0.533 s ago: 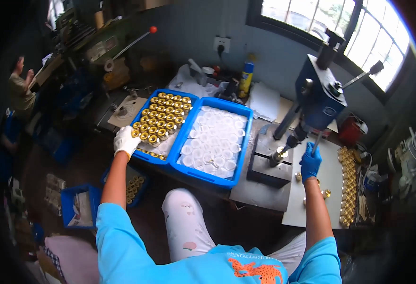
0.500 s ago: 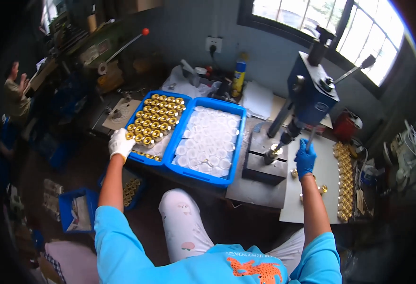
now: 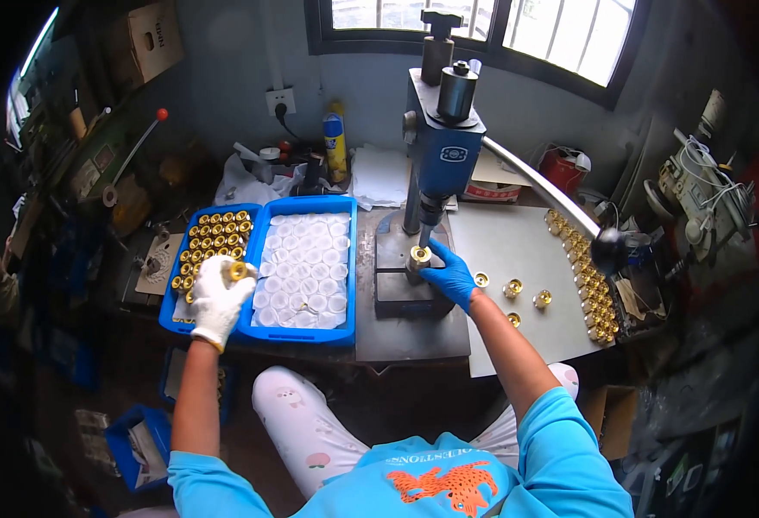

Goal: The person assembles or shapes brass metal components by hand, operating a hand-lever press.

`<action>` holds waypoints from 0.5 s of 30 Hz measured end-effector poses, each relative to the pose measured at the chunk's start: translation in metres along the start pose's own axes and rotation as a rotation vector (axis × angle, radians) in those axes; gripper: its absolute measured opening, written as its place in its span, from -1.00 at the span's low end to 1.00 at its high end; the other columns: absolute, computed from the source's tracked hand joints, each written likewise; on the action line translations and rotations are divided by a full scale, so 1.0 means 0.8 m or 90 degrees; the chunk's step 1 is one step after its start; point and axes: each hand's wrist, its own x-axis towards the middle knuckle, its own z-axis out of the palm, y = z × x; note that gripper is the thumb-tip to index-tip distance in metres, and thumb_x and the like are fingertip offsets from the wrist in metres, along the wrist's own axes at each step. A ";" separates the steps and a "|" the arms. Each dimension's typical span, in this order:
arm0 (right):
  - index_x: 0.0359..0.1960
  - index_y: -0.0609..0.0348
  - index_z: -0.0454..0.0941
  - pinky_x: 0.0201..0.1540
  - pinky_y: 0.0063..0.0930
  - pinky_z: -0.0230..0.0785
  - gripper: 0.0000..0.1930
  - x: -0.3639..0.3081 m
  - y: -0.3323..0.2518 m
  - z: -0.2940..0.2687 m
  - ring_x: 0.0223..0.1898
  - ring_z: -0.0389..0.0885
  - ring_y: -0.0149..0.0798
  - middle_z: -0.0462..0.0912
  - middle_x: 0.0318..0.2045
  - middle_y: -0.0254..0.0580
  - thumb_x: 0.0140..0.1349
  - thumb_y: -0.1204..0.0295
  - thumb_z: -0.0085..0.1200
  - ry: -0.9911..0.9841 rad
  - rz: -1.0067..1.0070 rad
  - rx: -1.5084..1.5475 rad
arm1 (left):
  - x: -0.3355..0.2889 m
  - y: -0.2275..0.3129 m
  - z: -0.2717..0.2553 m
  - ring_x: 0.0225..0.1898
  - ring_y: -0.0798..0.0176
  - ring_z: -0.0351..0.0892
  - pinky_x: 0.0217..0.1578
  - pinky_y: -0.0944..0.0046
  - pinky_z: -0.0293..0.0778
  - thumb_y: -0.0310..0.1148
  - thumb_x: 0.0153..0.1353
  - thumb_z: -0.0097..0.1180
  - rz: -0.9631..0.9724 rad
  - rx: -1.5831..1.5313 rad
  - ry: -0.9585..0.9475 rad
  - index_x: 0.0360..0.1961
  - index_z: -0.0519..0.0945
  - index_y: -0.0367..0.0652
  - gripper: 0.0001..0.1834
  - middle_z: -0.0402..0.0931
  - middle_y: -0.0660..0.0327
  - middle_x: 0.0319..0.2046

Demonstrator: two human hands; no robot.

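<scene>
My left hand (image 3: 217,302), in a white glove, pinches a brass fitting (image 3: 238,271) above the blue trays. Below it, the left blue tray (image 3: 175,322) holds rows of similar brass fittings (image 3: 215,231). My right hand (image 3: 451,278), in a blue glove, has its thumb and fingers around another brass fitting (image 3: 420,255), which sits on the base of the blue arbor press (image 3: 449,155). Directly above that fitting is the tip of the press ram (image 3: 431,211). The long press lever (image 3: 543,183) slopes down to the right, with no hand on it.
A second blue tray (image 3: 351,268) holds translucent round plastic pieces (image 3: 302,268). Several loose fittings (image 3: 512,288) stand on the pale board (image 3: 492,332), and rows of fittings (image 3: 585,276) line its right edge. A spray can (image 3: 335,145) stands by the wall.
My right hand has let go of the lever and moved left to the fitting under the ram. The lever has swung up. My left hand has lifted a fitting from the tray. The view has turned right.
</scene>
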 end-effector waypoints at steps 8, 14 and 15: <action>0.17 0.23 0.52 0.13 -0.33 0.46 -0.39 -0.007 -0.024 0.024 0.06 0.62 -0.13 0.62 0.03 0.05 0.06 0.32 0.40 0.174 -0.033 -0.037 | -0.010 0.107 0.205 -0.34 0.15 0.58 -0.29 0.17 0.50 -0.20 0.00 0.46 0.160 0.037 -0.126 -0.26 0.63 -0.22 -0.62 0.57 0.13 -0.32; 0.04 0.21 0.57 0.08 -0.28 0.47 -0.52 -0.069 -0.035 -0.087 -0.05 0.61 -0.07 0.56 -0.12 -0.02 0.07 0.34 0.35 0.175 0.023 -0.284 | -0.009 0.128 0.305 -0.25 -0.07 0.63 -0.20 0.05 0.56 -0.32 -0.11 0.45 0.164 0.124 -0.147 -0.30 0.60 -0.19 -0.65 0.58 0.00 -0.30; 0.06 0.20 0.56 0.10 -0.28 0.46 -0.52 -0.088 -0.020 -0.124 -0.01 0.61 -0.11 0.58 -0.09 -0.03 0.10 0.32 0.34 0.151 0.020 -0.275 | -0.009 0.139 0.311 -0.26 -0.09 0.62 -0.22 0.03 0.56 -0.31 -0.12 0.46 0.162 0.118 -0.158 -0.32 0.59 -0.20 -0.64 0.58 -0.01 -0.32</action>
